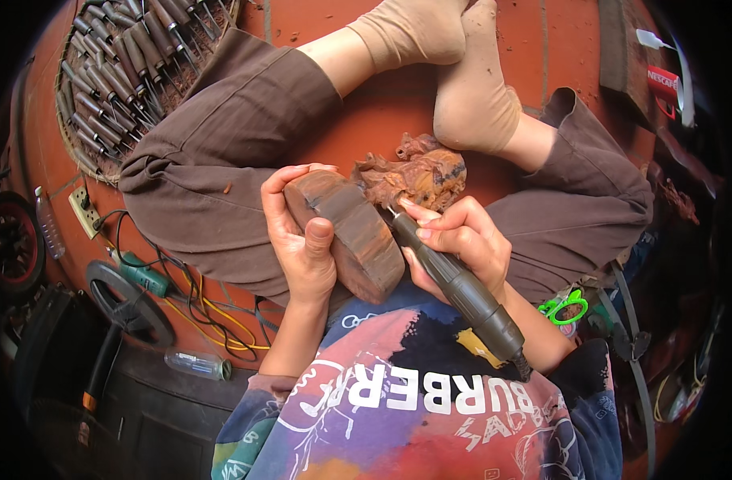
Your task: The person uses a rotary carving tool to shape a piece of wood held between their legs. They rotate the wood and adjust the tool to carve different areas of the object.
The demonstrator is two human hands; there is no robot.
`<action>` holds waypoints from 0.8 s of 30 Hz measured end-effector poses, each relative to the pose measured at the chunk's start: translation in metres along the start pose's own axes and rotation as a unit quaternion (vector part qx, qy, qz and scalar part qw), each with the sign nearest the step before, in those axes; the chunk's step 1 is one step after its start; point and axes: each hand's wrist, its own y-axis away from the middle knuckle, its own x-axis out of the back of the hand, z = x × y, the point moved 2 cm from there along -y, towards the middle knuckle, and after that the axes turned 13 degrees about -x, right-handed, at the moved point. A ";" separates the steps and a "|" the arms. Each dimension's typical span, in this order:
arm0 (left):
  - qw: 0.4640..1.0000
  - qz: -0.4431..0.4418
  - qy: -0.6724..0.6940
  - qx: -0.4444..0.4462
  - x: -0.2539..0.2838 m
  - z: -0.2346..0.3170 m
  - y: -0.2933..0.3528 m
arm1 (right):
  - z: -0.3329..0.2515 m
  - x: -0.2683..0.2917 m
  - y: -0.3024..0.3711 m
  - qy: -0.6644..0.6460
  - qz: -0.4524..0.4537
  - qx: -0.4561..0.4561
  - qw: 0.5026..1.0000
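A wood carving [358,232] lies tilted over my lap, its dark block base toward me and its rough, reddish-brown carved part [414,180] on the far side. Wrapped around the left side of the base is my left hand [306,252], thumb over the face and fingers behind. My right hand [470,244] is closed round a dark handheld rotary tool [470,300] in a pen-like grip. The tool's thin metal tip is at the near edge of the carved part; whether it touches the wood I cannot tell. Some right fingers rest against the carving.
A round woven tray [66,132] with several wood-handled chisels [118,76] stands at the far left. Cables [202,312], a power outlet [84,212], a green power tool [142,274] and plastic bottles [198,365] lie left. Green-handled scissors [570,306] are at right. My crossed legs surround the carving.
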 end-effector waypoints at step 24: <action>1.000 -0.003 0.014 -0.003 -0.002 0.001 -0.001 | -0.001 -0.001 0.003 0.002 0.012 -0.004 1.000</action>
